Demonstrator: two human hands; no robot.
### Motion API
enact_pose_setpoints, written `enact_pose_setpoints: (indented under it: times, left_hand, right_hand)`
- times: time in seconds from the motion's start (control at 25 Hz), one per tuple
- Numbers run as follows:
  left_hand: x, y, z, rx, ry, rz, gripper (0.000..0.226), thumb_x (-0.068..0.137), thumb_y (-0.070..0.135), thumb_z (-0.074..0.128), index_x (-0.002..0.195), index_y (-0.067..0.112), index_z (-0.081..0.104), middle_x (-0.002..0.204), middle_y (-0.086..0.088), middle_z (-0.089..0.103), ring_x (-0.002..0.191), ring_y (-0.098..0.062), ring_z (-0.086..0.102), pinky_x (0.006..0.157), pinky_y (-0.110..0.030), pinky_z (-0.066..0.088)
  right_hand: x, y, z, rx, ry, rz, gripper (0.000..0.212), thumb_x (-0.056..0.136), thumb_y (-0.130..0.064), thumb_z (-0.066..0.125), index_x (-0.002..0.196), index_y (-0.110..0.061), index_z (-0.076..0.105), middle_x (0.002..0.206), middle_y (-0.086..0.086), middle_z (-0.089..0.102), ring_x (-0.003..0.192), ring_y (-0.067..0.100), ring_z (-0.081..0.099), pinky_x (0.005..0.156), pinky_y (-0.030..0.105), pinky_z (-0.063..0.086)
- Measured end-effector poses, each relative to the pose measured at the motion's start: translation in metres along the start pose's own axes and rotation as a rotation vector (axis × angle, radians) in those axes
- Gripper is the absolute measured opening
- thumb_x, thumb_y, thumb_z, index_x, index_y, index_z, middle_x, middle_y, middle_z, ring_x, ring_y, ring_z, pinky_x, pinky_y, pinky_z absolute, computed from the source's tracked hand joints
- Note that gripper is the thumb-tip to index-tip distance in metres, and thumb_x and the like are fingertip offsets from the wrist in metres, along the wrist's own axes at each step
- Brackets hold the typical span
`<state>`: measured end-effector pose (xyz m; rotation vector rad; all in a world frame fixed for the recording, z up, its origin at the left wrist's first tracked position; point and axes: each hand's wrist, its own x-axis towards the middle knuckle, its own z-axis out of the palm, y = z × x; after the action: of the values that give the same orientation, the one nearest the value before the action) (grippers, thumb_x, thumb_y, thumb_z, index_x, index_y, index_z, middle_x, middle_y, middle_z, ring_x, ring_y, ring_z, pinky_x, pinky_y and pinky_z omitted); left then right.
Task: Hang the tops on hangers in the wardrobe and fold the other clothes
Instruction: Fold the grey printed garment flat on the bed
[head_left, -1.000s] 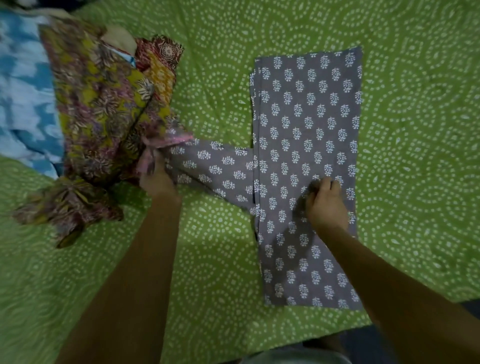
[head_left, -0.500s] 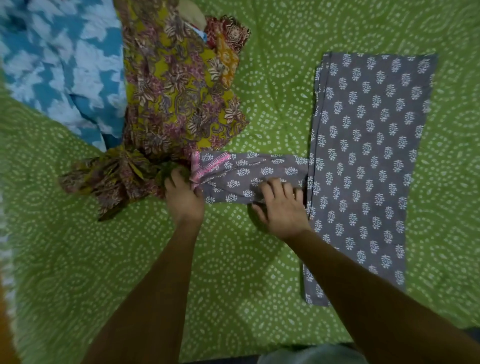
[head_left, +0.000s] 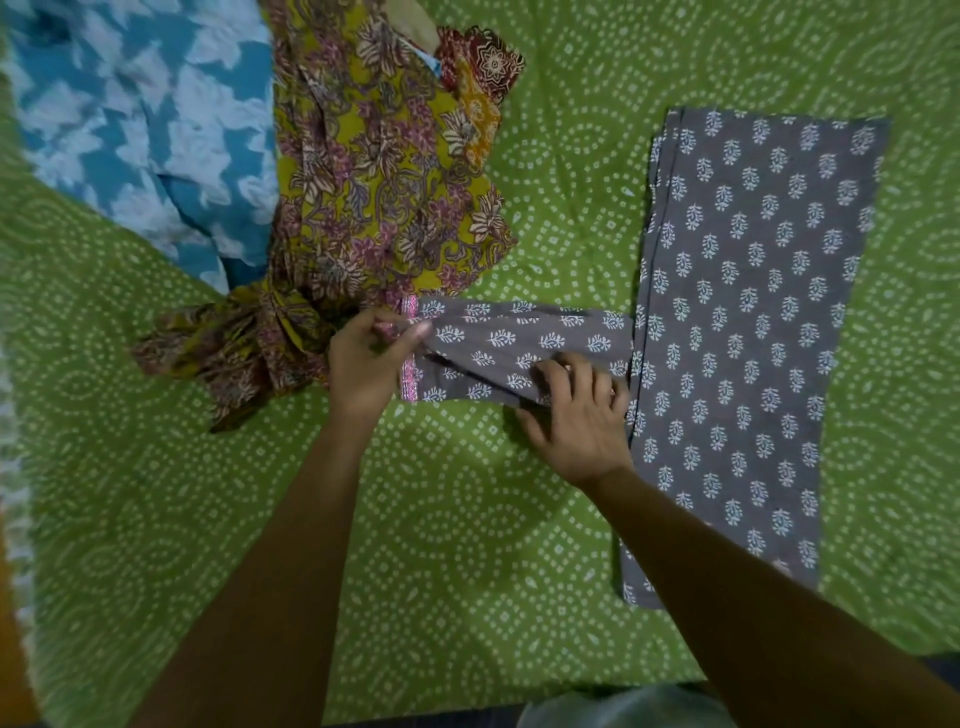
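Left hand (head_left: 371, 364) fingers pinch the pink cuff (head_left: 409, 358) of the grey top's sleeve (head_left: 519, 345). Right hand (head_left: 579, 415) fingers, spread flat, press the sleeve near the body (head_left: 753, 312). Step: folding the sleeve. Next, probably carry the cuff toward 3 o'clock, across the body. Other clothes (head_left: 374, 171) lie at 11 o'clock on the bed (head_left: 467, 545).

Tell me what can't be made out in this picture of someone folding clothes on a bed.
Head view, the only one:
- The blue garment: cut off by the top and left edges.
- The red patterned cloth: mostly buried under the floral garment.
- The grey top: its near corner is covered by the right arm.
- What the left hand pinches at the sleeve cuff: hidden by its fingers.
- No wardrobe or hangers in view.
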<state>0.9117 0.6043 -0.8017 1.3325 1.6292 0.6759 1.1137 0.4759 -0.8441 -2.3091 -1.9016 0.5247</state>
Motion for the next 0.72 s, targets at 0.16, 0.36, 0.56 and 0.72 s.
enact_pose_setpoints:
  times: [0.16,0.36,0.56,0.72]
  left_hand:
    - [0.004,0.017,0.012,0.263,0.010,0.094,0.021,0.092,0.032,0.061,0.091,0.015,0.049,0.065,0.000,0.047,0.053,-0.004,0.045,0.049,-0.022,0.033]
    - [0.015,-0.002,0.024,0.181,0.001,-0.245,0.059,0.083,0.038,0.071,0.121,0.012,0.034,0.099,-0.002,0.057,0.086,-0.019,0.056,0.073,-0.028,0.041]
    - [-0.009,-0.032,0.010,0.302,-0.059,0.045,0.029,0.085,0.008,0.067,0.110,0.011,0.053,0.098,-0.007,0.057,0.086,-0.015,0.055,0.078,-0.028,0.045]
    - [-0.010,-0.041,0.010,0.372,-0.030,0.065,0.034,0.088,0.007,0.064,0.121,0.008,0.055,0.115,-0.009,0.056,0.104,-0.022,0.053,0.088,-0.026,0.040]
  right_hand:
    - [-0.001,0.002,0.001,-0.041,0.064,-0.015,0.067,0.077,-0.057,0.059,0.130,-0.020,0.040,0.124,0.007,0.045,0.107,0.027,0.040,0.096,0.051,0.036]
    - [0.001,0.009,0.014,-0.158,0.143,-0.064,0.057,0.075,-0.022,0.068,0.126,-0.018,0.043,0.116,0.010,0.054,0.090,0.029,0.049,0.078,0.041,0.043]
    - [0.000,0.010,0.014,-0.151,0.123,-0.187,0.036,0.083,-0.009,0.054,0.118,-0.014,0.043,0.101,0.011,0.056,0.081,0.027,0.053,0.062,0.037,0.048]
    - [-0.005,0.008,0.002,0.078,-0.177,-0.276,0.036,0.088,-0.029,0.054,0.119,-0.013,0.047,0.114,0.011,0.053,0.097,0.027,0.055,0.075,0.040,0.051]
